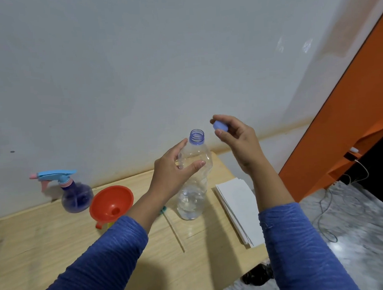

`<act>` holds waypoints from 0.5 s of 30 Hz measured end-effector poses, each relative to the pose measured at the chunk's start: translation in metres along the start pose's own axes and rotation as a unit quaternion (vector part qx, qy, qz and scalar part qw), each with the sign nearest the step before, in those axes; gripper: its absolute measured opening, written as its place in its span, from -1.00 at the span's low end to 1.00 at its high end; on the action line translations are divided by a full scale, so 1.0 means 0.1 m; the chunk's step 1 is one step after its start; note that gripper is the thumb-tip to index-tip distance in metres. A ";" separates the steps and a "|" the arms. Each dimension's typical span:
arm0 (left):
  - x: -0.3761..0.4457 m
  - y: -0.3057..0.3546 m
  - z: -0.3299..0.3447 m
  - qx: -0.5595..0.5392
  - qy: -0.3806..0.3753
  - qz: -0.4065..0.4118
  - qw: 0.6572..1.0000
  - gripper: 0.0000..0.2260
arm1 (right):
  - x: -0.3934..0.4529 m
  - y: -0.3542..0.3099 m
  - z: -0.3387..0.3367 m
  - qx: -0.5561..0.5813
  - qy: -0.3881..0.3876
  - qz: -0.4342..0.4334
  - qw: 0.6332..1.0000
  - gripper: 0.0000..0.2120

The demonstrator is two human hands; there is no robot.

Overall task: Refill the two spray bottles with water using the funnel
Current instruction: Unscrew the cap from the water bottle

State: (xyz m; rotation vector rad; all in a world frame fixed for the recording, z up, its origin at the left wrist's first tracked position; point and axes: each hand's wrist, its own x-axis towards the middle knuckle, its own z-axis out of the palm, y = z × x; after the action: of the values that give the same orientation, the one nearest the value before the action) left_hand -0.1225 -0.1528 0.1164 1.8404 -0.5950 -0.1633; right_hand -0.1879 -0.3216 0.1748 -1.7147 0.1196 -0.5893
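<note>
A clear plastic water bottle (194, 195) stands upright on the wooden table (47, 243), uncapped, with a little water at its bottom. My left hand (176, 167) curls around its upper part, fingers loosely apart. My right hand (236, 138) holds the blue cap (220, 125) between thumb and fingertips, just right of the bottle's mouth. An orange funnel (111, 204) sits in something low and yellowish, mostly hidden. A purple spray bottle (76, 194) with a blue and pink trigger head stands at the back left.
A stack of white paper towels (239, 206) lies at the table's right edge. A thin clear tube (174, 229) lies on the table by the bottle. An orange cabinet (343, 125) and cables stand to the right, above a grey floor.
</note>
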 end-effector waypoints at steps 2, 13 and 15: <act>0.00 0.00 0.00 0.000 0.000 0.000 1.000 -0.29 | -0.14 0.25 -0.06 0.034 0.025 0.035 0.999 -0.77; -0.03 0.10 0.04 0.020 0.012 0.000 1.000 -0.38 | -1.24 1.71 -0.08 -0.135 0.084 0.204 0.966 -0.72; -0.02 0.10 0.04 0.021 0.014 0.001 1.000 -0.38 | -1.34 1.80 -0.05 -0.136 0.096 0.224 0.960 -0.76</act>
State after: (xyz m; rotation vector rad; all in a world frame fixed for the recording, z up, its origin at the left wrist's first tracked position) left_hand -0.1291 -0.1577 0.1233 1.8804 -0.5849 -0.1249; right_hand -0.2633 -0.3168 -0.0362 -1.8096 0.7370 -0.4098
